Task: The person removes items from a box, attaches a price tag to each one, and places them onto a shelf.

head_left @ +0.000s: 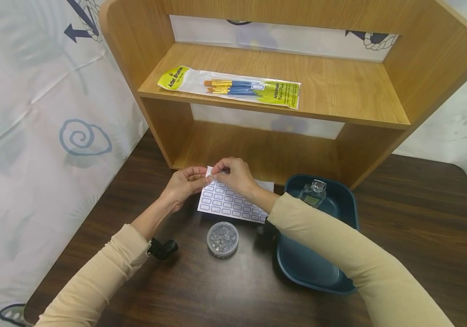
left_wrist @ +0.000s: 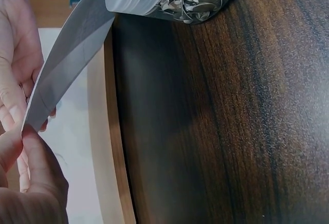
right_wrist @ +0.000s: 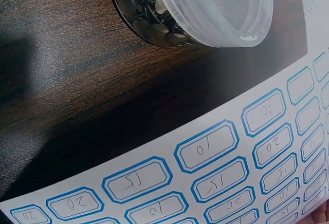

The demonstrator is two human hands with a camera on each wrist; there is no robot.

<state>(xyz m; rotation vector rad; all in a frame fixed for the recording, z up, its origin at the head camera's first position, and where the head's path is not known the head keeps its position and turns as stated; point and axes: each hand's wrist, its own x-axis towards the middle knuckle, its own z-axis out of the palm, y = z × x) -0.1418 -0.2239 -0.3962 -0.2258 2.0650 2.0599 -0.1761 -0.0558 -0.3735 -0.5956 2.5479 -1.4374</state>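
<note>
A white sheet of price labels [head_left: 225, 202] is held up off the dark table, its rows of blue-bordered stickers facing the person. My left hand [head_left: 182, 186] pinches its upper left corner between thumb and fingers, also plain in the left wrist view, where the left hand [left_wrist: 36, 178] grips the edge. At the same corner, the right hand [head_left: 237, 177] pinches with thumb and forefinger; what lies between those tips is mostly hidden. Handwritten numbers such as 10, 15 and 20 mark the labels [right_wrist: 154, 188]. Below the sheet stands a clear round tub of silver thumbtacks [head_left: 223, 239].
A blue tray [head_left: 319, 272] sits under the right forearm with a glass bottle [head_left: 312, 194] inside. Behind the hands rises a wooden shelf unit [head_left: 339, 95]; a pack of artist brushes [head_left: 233, 87] bearing a small label lies on its upper board.
</note>
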